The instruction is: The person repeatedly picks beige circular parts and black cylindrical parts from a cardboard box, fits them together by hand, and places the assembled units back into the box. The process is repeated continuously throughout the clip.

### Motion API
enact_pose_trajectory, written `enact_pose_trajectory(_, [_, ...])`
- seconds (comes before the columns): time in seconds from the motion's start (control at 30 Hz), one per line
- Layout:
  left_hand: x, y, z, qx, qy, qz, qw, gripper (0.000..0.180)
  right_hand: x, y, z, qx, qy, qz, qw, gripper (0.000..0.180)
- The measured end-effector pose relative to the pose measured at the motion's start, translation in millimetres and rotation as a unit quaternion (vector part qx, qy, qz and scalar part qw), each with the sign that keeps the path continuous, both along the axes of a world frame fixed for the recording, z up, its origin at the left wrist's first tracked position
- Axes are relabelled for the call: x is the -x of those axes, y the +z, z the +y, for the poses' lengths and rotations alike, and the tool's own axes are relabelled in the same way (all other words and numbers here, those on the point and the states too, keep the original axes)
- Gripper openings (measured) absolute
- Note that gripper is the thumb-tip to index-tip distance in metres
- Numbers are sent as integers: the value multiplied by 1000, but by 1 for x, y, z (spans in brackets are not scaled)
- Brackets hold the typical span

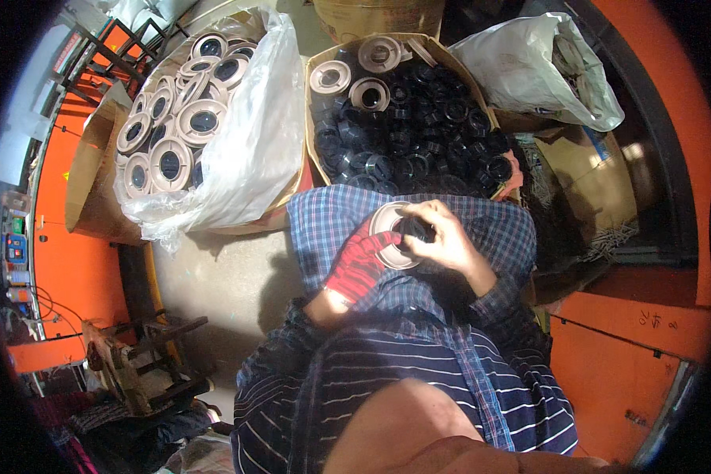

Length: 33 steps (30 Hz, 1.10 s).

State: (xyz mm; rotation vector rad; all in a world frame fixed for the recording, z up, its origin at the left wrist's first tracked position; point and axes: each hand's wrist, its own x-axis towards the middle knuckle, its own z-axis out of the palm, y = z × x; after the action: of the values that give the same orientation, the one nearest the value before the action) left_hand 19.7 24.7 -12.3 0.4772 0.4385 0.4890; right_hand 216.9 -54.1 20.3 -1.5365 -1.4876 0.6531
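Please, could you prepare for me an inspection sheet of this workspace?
Surface: blue checked cloth across the lap.
Work items: beige ring with a black part at its centre; ahead, a box of mostly black pieces; left of it, a plastic bag of similar rings.
Clutter: loose thin sticks at right.
Left hand: red glove, holding the ring.
Right hand: bare, fingers at the black part; exact grip unclear.
Cables: thin dark cable at far left.
Surroundings: orange cabinets on both sides.
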Motion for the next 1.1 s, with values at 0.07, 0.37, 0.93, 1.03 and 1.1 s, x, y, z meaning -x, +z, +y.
enact_pose_trajectory(0.07, [4,-13,-2,-18,-8,-18,1000,46,6,-3,-2,62,19,-3,998,56])
enact_pose_trajectory(0.37, [16,-41,-27,-684,-8,265,679,44,13,-12,-8,25,39,-107,993,48])
enact_pose_trajectory(0.93, [15,-6,-25,-505,105,200,833,38,30,-15,-5,-98,-7,-104,990,18])
enact_pose_trajectory(1.03, [19,8,-21,-374,113,142,909,40,32,-5,-6,-88,55,-138,985,26])
enact_pose_trajectory(1.1, [23,18,-15,-261,84,88,958,41,26,3,-7,-24,70,-89,993,38])
